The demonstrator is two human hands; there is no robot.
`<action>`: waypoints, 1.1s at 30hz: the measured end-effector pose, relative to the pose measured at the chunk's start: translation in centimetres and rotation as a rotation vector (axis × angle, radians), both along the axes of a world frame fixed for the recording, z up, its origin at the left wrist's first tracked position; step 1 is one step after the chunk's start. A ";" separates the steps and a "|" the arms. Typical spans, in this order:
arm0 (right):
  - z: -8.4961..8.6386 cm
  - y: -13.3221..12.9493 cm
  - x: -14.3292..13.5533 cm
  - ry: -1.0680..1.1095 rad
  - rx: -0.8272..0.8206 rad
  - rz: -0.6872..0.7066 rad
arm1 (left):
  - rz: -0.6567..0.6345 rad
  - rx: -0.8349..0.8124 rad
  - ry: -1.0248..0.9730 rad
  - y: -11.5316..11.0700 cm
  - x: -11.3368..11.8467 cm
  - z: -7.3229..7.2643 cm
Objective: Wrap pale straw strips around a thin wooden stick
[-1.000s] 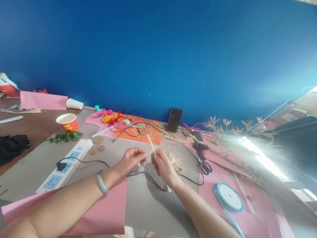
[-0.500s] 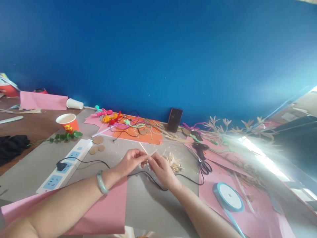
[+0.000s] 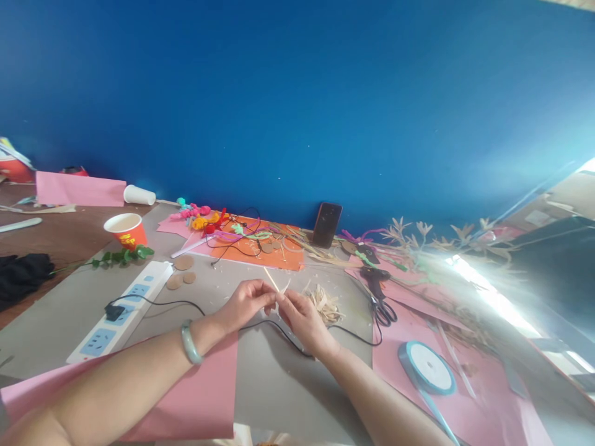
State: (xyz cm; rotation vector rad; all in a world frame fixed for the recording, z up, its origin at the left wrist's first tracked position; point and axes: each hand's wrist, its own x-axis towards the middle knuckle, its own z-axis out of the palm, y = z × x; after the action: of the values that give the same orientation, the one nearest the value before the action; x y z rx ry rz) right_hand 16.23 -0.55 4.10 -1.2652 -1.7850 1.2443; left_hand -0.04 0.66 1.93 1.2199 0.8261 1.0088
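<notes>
My left hand (image 3: pixel 250 302) and my right hand (image 3: pixel 304 319) meet over the middle of the grey table (image 3: pixel 279 393), fingertips pinched close together. Between them they grip a thin pale straw-like strip (image 3: pixel 271 279), whose end sticks up above the fingers; a second short pale end shows just right of it. The part inside the fingers is hidden. Just right of my right hand lies a loose heap of pale shredded strips (image 3: pixel 324 302). A black cable (image 3: pixel 283 333) runs across the table beneath both hands.
A white power strip (image 3: pixel 123 310), round wooden slices (image 3: pixel 184 263) and a red paper cup (image 3: pixel 126 231) stand left. Along the wall lie an orange sheet (image 3: pixel 251 253), a leaning phone (image 3: pixel 327 224) and dried stems. To the right are a glue gun (image 3: pixel 374 279), scissors (image 3: pixel 385 311) and a ribbon roll (image 3: pixel 432 367).
The pale strip ends between my fingers have shifted: the right-hand one stands steeper and shows shorter now. Both hands stay almost in place.
</notes>
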 end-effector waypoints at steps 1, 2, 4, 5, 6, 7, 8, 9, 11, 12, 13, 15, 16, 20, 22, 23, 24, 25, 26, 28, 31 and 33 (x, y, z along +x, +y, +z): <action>0.0 -0.1 -0.1 0.026 -0.022 -0.014 | 0.001 0.000 0.004 0.0 0.0 0.0; -0.1 -0.1 -0.1 0.053 -0.045 -0.031 | 0.003 0.002 0.009 0.0 0.0 0.0; -0.2 -0.1 -0.2 0.113 -0.094 -0.058 | 0.007 0.010 0.012 0.0 -0.1 0.0; -0.2 -0.1 -0.2 0.145 -0.124 -0.064 | 0.009 0.013 0.013 0.1 -0.1 0.0; -0.3 -0.1 -0.2 0.180 -0.157 -0.068 | 0.012 0.017 0.013 0.2 -0.2 -0.1; -0.2 -0.1 -0.2 0.217 -0.191 -0.076 | 0.014 0.022 0.013 0.3 -0.3 -0.2; -0.1 0.0 -0.1 0.256 -0.225 -0.090 | 0.020 0.027 0.010 0.4 -0.3 -0.3; 0.0 0.1 0.1 0.297 -0.258 -0.104 | 0.026 0.031 0.007 0.5 -0.4 -0.4; 0.5 0.3 0.5 0.380 -0.312 -0.137 | 0.044 0.029 -0.006 0.8 -0.6 -0.6; 0.7 0.5 0.7 0.421 -0.331 -0.154 | 0.054 0.022 -0.013 0.8 -0.7 -0.7; 0.9 0.7 1.0 0.459 -0.341 -0.172 | 0.063 0.013 -0.022 0.9 -0.7 -0.7; 1.2 1.0 1.3 0.504 -0.332 -0.218 | 0.071 0.004 -0.041 0.9 -0.7 -0.8; 1.3 1.2 1.5 0.498 -0.314 -0.240 | 0.067 0.005 -0.047 0.9 -0.7 -0.7; 0.9 1.1 1.3 0.267 -0.191 -0.184 | 0.032 -0.001 -0.059 0.5 -0.4 -0.5; 0.7 0.7 0.9 0.134 -0.088 -0.066 | 0.023 -0.019 -0.071 0.4 -0.3 -0.4; 0.6 0.6 0.7 0.084 -0.037 -0.016 | 0.019 -0.025 -0.076 0.3 -0.2 -0.4; 0.5 0.4 0.6 0.041 0.007 0.015 | 0.012 -0.028 -0.074 0.3 -0.1 -0.3; 0.4 0.3 0.4 0.002 0.041 0.027 | 0.001 -0.027 -0.066 0.2 -0.1 -0.3; 0.2 0.2 0.3 -0.030 0.064 0.026 | -0.011 -0.023 -0.053 0.2 -0.1 -0.2; 0.0 0.2 0.2 -0.080 0.090 0.015 | -0.033 -0.013 -0.023 0.2 -0.1 -0.2; -0.1 0.2 0.2 -0.107 0.103 0.038 | -0.051 -0.001 -0.008 0.2 -0.2 -0.1; 0.1 0.2 0.3 -0.105 0.094 0.031 | -0.052 0.008 -0.004 0.2 -0.2 -0.1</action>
State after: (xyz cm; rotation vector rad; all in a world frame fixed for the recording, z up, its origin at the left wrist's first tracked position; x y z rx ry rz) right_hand 16.53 -0.33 4.16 -1.2742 -1.9214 1.1149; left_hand -0.26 0.83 1.80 1.2393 0.7838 0.9728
